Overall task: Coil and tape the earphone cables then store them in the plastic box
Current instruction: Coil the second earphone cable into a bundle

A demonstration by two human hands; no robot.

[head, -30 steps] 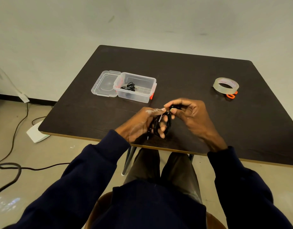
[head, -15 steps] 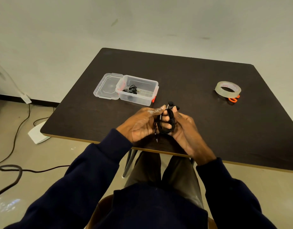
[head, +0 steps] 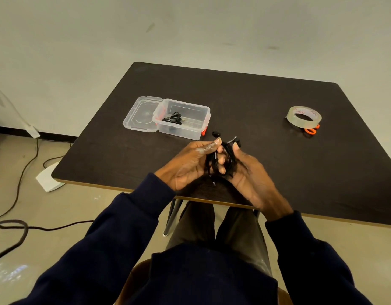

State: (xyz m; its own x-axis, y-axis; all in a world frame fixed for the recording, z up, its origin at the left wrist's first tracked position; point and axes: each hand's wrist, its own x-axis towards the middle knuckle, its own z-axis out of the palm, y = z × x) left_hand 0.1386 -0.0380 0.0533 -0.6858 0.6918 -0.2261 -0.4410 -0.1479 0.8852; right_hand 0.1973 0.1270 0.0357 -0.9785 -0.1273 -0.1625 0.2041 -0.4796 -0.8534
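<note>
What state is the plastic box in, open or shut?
Open. The plastic box has no lid on; the clear lid lies on the table at its left side, and a black earphone bundle shows inside.

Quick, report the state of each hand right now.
Left hand: closed, pinching the coiled earphone cable.
Right hand: closed, holding the same cable.

Plastic box lies left of tape roll on table.
</note>
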